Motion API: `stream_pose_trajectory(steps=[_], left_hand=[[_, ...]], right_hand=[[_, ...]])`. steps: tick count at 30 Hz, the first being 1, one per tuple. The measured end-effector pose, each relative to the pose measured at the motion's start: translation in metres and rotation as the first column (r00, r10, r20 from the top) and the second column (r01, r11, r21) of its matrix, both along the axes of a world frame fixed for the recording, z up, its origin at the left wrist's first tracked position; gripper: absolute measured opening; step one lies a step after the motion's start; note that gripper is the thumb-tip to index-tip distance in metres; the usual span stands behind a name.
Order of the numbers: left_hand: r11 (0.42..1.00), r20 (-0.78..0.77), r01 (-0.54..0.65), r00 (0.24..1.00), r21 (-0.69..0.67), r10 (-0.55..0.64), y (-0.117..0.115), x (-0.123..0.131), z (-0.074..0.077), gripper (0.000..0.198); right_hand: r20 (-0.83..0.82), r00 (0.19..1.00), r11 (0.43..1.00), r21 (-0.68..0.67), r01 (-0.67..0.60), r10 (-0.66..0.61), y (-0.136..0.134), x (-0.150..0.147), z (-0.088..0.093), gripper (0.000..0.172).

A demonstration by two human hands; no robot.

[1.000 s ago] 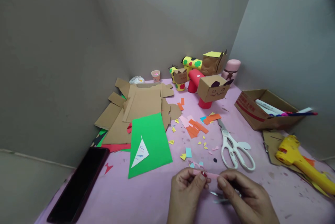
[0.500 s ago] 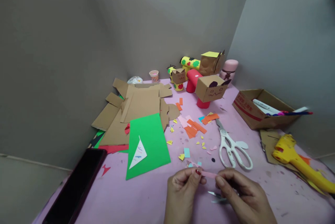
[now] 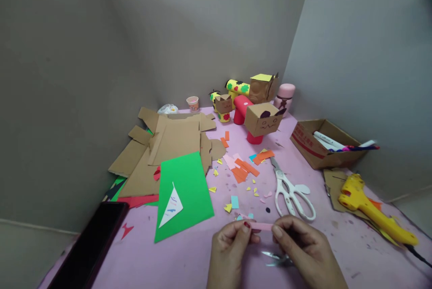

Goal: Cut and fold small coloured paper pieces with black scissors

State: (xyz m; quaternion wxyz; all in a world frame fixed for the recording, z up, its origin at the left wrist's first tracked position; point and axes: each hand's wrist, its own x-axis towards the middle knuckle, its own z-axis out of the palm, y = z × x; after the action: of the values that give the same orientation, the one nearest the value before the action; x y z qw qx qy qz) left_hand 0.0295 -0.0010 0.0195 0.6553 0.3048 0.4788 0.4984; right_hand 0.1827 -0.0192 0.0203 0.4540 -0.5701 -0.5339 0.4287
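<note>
A narrow pink paper strip [image 3: 262, 226] is stretched between my two hands near the front of the table. My left hand [image 3: 229, 248] pinches its left end between thumb and fingers. At the right end, the thumb and fingers of my right hand [image 3: 302, 246] close on the same strip. Small metal scissors [image 3: 275, 258] show their blades below the strip; their handles are hidden by my right hand. Large white-handled scissors [image 3: 292, 194] lie open just beyond. Scraps of orange paper [image 3: 248, 167] are scattered further back.
A green sheet [image 3: 185, 199] and cardboard pieces [image 3: 178, 140] lie left, with a black phone [image 3: 91, 244]. Cardboard-headed animal figures [image 3: 265, 120] and a pink bottle [image 3: 285, 96] stand behind. A pen box [image 3: 312, 149] and yellow glue gun [image 3: 374, 212] are right.
The camera view has shifted slightly, so the table items appear a little further left and lower. Both hands still hold the pink strip, which now looks more level.
</note>
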Motion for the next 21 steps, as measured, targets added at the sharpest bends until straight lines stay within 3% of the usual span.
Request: stream_pose_trajectory(steps=[6,9,12,15,21], left_hand=[[0.990,0.010,-0.125,0.992,0.060,0.125,0.009,-0.003,-0.007,0.031],[0.993,0.055,-0.023,0.998,0.119,0.017,0.005,0.002,-0.009,0.038],[0.977,-0.074,0.066,0.996,0.203,-0.052,0.000,0.005,-0.011,0.030],[0.972,-0.157,0.078,0.987,0.222,-0.043,0.001,0.002,-0.011,0.031],[0.987,-0.169,0.075,0.984,0.143,-0.051,0.009,-0.005,-0.008,0.035]], right_hand=[[-0.054,0.997,0.998,-0.005,0.057,-0.057,0.004,0.003,0.001,0.028],[-0.091,0.996,1.000,-0.002,0.024,-0.024,0.002,-0.007,-0.003,0.029],[-0.091,0.996,0.999,0.032,-0.003,0.006,0.000,-0.019,-0.008,0.031],[-0.080,0.997,0.999,0.040,0.011,-0.008,-0.001,-0.023,-0.010,0.032],[-0.113,0.992,0.997,0.047,0.063,-0.057,0.003,-0.017,-0.007,0.031]])
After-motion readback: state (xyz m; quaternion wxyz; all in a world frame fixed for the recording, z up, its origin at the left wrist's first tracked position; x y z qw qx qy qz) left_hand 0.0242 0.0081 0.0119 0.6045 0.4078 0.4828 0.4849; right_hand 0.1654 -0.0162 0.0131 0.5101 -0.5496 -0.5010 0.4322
